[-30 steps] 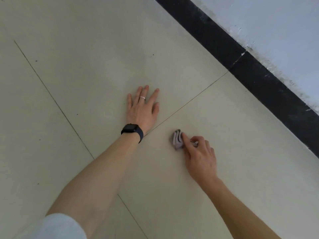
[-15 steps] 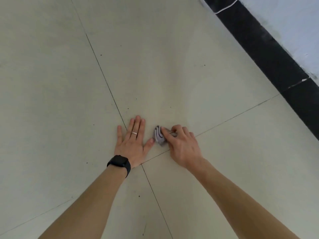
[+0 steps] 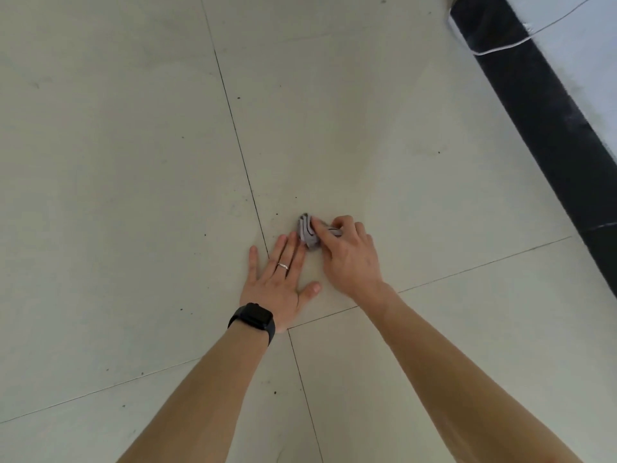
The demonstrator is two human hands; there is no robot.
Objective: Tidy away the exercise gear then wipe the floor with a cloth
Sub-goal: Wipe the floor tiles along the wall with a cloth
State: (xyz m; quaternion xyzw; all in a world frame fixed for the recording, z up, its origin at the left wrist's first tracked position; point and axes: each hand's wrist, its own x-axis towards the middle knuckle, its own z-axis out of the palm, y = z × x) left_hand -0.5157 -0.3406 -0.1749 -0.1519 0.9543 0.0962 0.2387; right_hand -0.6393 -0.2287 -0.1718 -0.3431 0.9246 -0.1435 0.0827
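A small bunched grey cloth (image 3: 307,232) lies on the pale tiled floor (image 3: 133,162), pressed down and gripped by my right hand (image 3: 347,259). My left hand (image 3: 278,282) rests flat on the floor right beside it, fingers spread, its fingertips touching the cloth's left side. A ring and a black watch are on that left hand and wrist. No exercise gear is in view.
A black skirting band (image 3: 547,128) runs along the white wall at the right, with a thin white cable (image 3: 507,45) lying across it. Dark specks dot the tiles. Grout lines cross just below my left wrist.
The view has swung left and the wall has slid toward the right edge. My right hand has carried the cloth leftward until it touches my flat left hand's fingers.
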